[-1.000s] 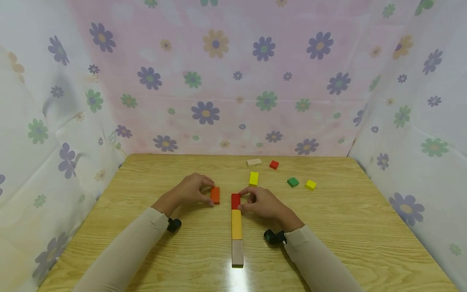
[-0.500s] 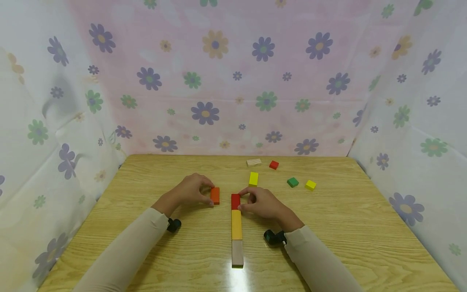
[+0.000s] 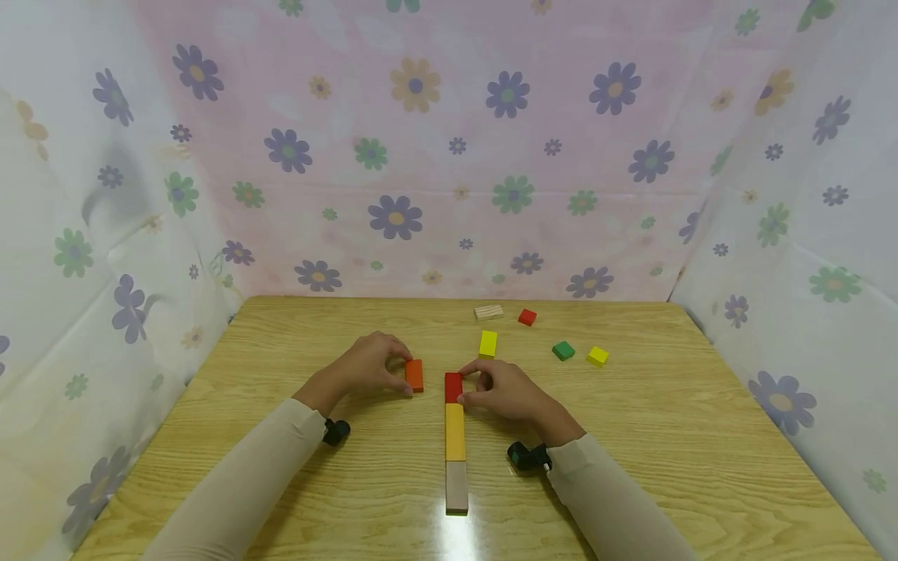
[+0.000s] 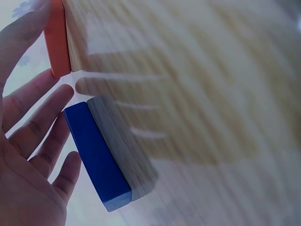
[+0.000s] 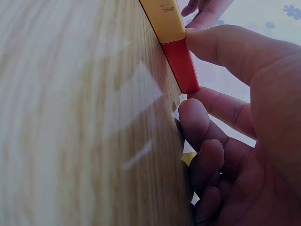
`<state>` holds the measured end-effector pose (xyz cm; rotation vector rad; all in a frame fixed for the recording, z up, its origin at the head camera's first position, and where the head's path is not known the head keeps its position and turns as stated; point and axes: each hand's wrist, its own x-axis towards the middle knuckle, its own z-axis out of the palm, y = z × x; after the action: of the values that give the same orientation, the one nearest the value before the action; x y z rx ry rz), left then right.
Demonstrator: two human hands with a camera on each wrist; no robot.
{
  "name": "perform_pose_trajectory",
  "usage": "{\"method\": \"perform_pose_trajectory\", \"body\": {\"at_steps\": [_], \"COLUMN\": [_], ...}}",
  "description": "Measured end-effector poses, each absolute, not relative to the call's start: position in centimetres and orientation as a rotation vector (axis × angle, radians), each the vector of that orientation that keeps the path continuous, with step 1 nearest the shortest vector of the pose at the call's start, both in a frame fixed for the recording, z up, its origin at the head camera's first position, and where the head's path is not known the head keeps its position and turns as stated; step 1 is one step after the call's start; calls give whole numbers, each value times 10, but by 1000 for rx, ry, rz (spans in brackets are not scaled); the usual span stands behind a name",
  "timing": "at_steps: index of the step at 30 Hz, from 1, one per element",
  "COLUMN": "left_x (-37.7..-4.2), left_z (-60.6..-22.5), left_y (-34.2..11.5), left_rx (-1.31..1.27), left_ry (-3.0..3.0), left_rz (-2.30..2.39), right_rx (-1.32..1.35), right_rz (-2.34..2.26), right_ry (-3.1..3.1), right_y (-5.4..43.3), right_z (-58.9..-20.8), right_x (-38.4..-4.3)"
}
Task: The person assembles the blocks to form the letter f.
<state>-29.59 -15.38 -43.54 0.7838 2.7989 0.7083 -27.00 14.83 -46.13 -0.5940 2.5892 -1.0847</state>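
In the head view my left hand [image 3: 372,365] pinches an orange block [image 3: 415,375] between thumb and index finger at its two ends, flat on the table. A blue block [image 4: 98,155] stands near the other left fingers in the left wrist view; the head view hides it. My right hand [image 3: 507,392] grips a red block [image 3: 454,387], thumb near its seam with a yellow-orange block [image 3: 455,432] and index finger at its far end. These two and a greyish block [image 3: 457,486] lie end to end in a straight row between the hands.
Beyond the hands on the wooden table [image 3: 673,436] lie a yellow block [image 3: 488,344], a striped wooden block [image 3: 488,312], a small red block [image 3: 528,317], a green block [image 3: 563,350] and a small yellow block [image 3: 598,356]. A flowered cloth [image 3: 449,156] encloses the back and sides.
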Motion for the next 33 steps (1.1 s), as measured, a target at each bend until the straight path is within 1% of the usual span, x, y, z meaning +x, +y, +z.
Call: {"method": "perform_pose_trajectory", "body": {"at_steps": [11,22,33], "left_x": [-300,-296,-298], "left_z": [-439,-438,-439], "left_y": [-153,-156,-156], "left_rx": [795,732,755], "left_ry": [2828,2793,2780], "left_rz": [660,721,712], "right_rx": [-583,-596,-614], "right_rz": [-1080,-1081,-1072], "right_ry": [2593,2598,2607], "right_y": [148,148,148], "right_z": [-462,-464,-463], "right_x": [-270,-271,-270]}}
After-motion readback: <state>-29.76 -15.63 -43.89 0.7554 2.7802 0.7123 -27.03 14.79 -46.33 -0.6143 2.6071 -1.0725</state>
